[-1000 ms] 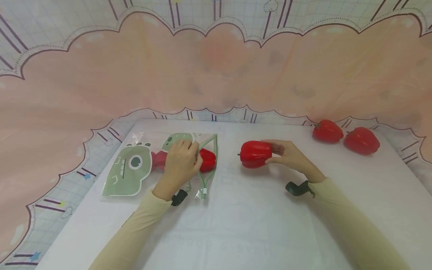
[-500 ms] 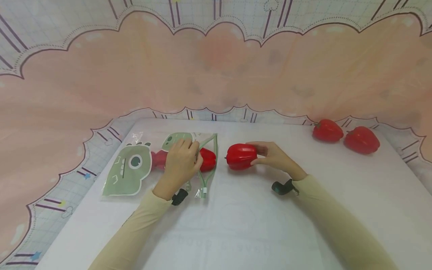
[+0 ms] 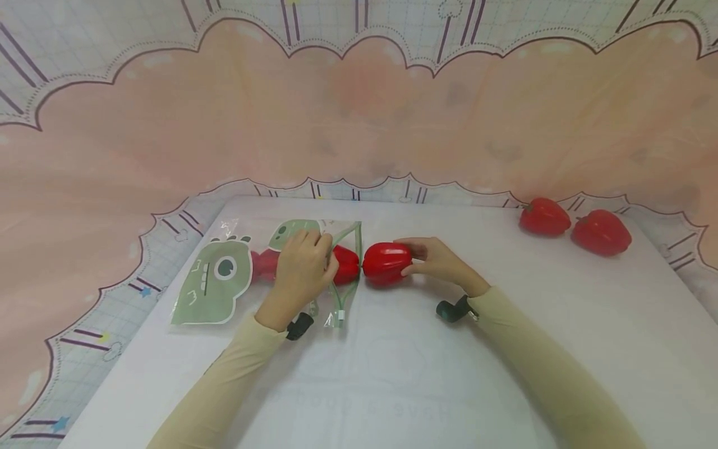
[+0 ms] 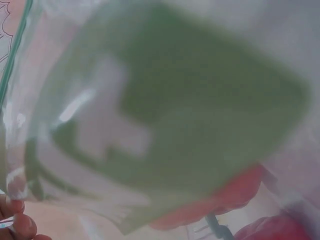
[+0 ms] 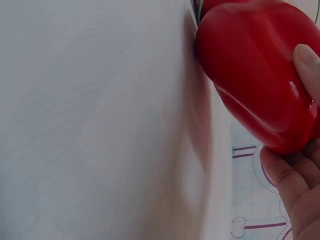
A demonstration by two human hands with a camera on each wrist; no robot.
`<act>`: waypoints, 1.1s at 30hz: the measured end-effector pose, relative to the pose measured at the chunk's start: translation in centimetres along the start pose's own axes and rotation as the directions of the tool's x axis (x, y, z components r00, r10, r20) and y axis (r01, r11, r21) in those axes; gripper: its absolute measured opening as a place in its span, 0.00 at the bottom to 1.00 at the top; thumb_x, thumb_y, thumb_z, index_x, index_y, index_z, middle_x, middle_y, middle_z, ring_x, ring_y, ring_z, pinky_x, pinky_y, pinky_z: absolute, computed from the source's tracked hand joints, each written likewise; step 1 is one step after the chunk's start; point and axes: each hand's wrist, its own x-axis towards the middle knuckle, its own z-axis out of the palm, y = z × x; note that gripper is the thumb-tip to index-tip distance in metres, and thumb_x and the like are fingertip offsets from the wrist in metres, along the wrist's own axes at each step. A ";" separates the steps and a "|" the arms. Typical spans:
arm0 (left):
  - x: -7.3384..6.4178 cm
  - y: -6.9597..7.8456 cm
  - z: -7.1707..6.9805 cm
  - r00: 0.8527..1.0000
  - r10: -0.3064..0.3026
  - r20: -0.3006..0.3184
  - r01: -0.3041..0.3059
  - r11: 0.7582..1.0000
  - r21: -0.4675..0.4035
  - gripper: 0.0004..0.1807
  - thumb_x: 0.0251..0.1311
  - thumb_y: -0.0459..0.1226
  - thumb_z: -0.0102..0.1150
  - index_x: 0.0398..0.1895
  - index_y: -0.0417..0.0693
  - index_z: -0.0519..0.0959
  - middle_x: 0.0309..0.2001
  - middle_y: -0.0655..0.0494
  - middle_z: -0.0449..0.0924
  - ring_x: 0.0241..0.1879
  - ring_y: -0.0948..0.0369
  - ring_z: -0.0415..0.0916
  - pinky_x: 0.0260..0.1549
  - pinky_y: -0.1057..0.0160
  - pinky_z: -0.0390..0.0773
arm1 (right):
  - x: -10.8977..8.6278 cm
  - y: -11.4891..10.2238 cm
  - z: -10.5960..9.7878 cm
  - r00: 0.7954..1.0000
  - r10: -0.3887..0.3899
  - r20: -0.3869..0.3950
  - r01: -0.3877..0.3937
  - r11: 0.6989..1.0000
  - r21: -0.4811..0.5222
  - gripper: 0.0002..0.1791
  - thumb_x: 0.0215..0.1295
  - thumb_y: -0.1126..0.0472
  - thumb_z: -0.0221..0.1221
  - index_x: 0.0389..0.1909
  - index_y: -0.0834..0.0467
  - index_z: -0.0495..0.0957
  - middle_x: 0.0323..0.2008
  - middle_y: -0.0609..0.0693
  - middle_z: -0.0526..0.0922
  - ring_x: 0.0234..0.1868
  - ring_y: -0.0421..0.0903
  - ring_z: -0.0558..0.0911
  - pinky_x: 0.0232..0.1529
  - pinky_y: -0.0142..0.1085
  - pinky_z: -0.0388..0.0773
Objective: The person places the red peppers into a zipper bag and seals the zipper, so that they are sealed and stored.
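Table (image 3: 392, 349): faint row of pale letters (image 3: 421, 410) low in the head view, too washed out to read for sure.
Zip bag (image 3: 215, 296): no word or number readable on its printed front.

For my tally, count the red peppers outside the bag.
3: one pepper held by the right hand, a second pepper and third pepper at back right. Red inside the bag is partly hidden.

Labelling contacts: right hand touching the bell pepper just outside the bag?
Touching. Right wrist view shows it: the right hand has its thumb laid on the red bell pepper, no gap between.
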 end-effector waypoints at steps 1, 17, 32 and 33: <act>0.0 0.0 0.0 1.000 0.000 -0.001 0.000 1.000 -0.001 0.03 0.46 0.31 0.56 0.22 0.42 0.72 0.21 0.50 0.71 0.24 0.53 0.69 0.24 0.59 0.69 | 0.1 0.0 0.1 1.000 0.000 -0.001 0.000 1.000 -0.003 0.36 0.52 0.63 0.67 0.63 0.61 0.67 0.60 0.58 0.75 0.63 0.54 0.73 0.59 0.47 0.70; 0.0 0.1 0.0 0.999 -0.010 0.046 0.010 1.000 -0.003 0.04 0.48 0.32 0.57 0.24 0.42 0.72 0.22 0.50 0.72 0.26 0.54 0.69 0.25 0.60 0.70 | 1.0 -1.6 1.4 0.997 -0.069 0.016 0.068 0.996 0.058 0.34 0.52 0.67 0.66 0.62 0.63 0.68 0.60 0.60 0.75 0.61 0.56 0.74 0.60 0.48 0.70; 0.1 0.1 -0.2 0.998 -0.029 0.062 0.030 1.000 -0.003 0.04 0.49 0.34 0.58 0.25 0.42 0.74 0.24 0.50 0.74 0.27 0.54 0.70 0.28 0.60 0.73 | 1.4 -2.1 1.4 0.997 -0.071 0.003 0.071 0.997 -0.002 0.35 0.52 0.65 0.67 0.63 0.62 0.67 0.60 0.59 0.75 0.61 0.55 0.75 0.58 0.46 0.72; 0.1 0.0 -0.2 0.997 -0.032 0.064 0.033 0.999 -0.003 0.04 0.49 0.34 0.58 0.25 0.42 0.74 0.24 0.50 0.74 0.27 0.54 0.70 0.28 0.60 0.73 | 1.4 -2.1 1.3 0.998 -0.068 -0.010 0.068 0.998 -0.009 0.35 0.52 0.65 0.67 0.63 0.62 0.67 0.60 0.59 0.74 0.61 0.55 0.75 0.58 0.46 0.72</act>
